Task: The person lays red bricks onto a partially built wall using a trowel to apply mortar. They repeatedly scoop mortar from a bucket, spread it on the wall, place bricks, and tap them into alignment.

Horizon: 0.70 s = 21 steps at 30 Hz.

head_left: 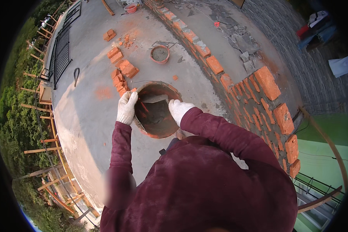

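A: While both gloved hands work the mortar tub [155, 133], I'd call this the scooping step. Right hand [178, 109] is closed round the trowel [155, 99] handle, blade inside the tub, just left of that grip.

B: Left hand [126, 108]?

A: Curled on the tub's near rim, steadying it, w/ a red-handled tool [144, 106] by the fingers; can't tell if it's gripped.

B: Trowel axis?

A: Long axis runs roughly level across the tub, tip pointing away from the right grip twd the left hand. Next move prob. needs the blade tilted under the mortar. Brick wall [255, 92] sits beyond the right hand; loose bricks [121, 71] beyond the left.
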Tool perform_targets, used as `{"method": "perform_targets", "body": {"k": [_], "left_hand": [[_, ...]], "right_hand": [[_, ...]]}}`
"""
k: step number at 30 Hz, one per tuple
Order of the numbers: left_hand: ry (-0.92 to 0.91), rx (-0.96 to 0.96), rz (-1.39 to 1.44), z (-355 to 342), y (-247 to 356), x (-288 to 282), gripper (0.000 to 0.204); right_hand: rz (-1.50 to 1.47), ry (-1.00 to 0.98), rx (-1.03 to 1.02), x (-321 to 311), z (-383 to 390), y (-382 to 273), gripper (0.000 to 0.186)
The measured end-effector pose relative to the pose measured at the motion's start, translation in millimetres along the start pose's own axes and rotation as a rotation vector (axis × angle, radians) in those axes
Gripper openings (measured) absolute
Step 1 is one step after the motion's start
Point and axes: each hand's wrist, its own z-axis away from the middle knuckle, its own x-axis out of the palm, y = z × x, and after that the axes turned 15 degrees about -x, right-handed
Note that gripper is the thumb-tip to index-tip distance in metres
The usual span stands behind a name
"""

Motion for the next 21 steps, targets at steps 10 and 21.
{"method": "perform_targets", "body": {"k": [10,21], "left_hand": [[0.270,-0.016,0.081,-127.4,58.2,-104.1,0.023],[0.275,-0.057,-0.098,-316.3,121.6,-137.0,0.022]], "right_hand": [[-0.083,-0.414,-0.216,-25.6,-196.5,18.7,0.037],[-0.291,-0.646,-0.335,-59.2,-371.0,137.6,0.045]]}}
